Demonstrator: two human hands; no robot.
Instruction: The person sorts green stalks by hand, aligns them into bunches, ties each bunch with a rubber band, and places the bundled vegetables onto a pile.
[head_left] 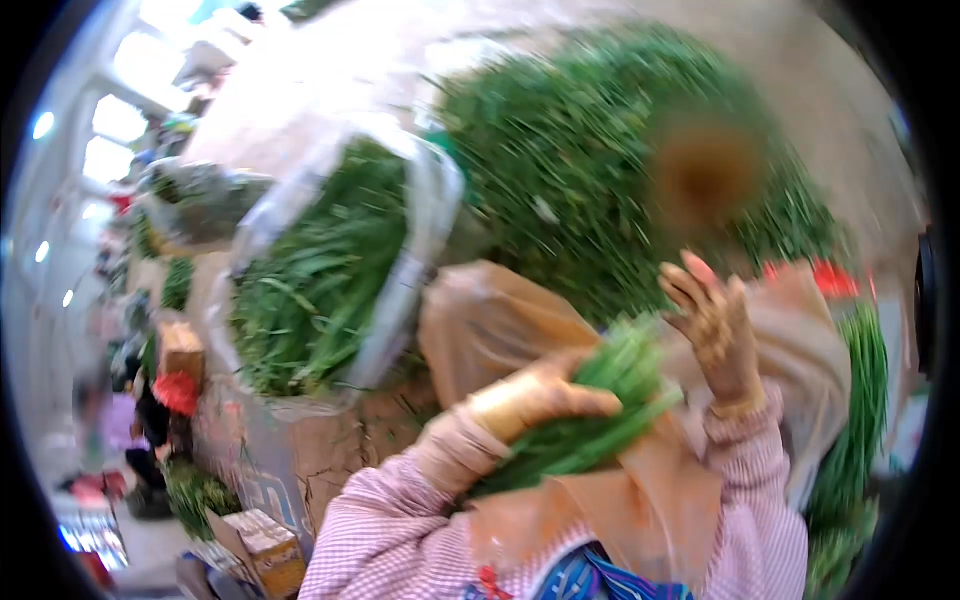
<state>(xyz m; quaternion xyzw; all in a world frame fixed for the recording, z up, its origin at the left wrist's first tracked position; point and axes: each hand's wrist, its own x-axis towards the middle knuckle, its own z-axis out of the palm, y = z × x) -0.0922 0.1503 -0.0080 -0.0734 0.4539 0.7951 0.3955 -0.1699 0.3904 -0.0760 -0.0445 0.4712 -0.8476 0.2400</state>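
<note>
My left hand (545,400), in a pale yellowish glove, is closed round a bunch of garlic chives (600,425) over my lap. Its thumb lies across the stalks, whose pale cut ends point up and to the right. My right hand (715,330), also gloved, is raised just right of the bunch, apart from it. Its fingers are spread and hold nothing; one fingertip looks reddish. A translucent brown apron (510,315) covers my knees below both hands.
A large heap of loose green leaves (570,150) lies ahead, partly behind a brown blur. To the left stands a white bag (435,190) filled with long greens (330,270). More long chives (860,400) hang at the right. Cardboard boxes (265,550) stand at the lower left.
</note>
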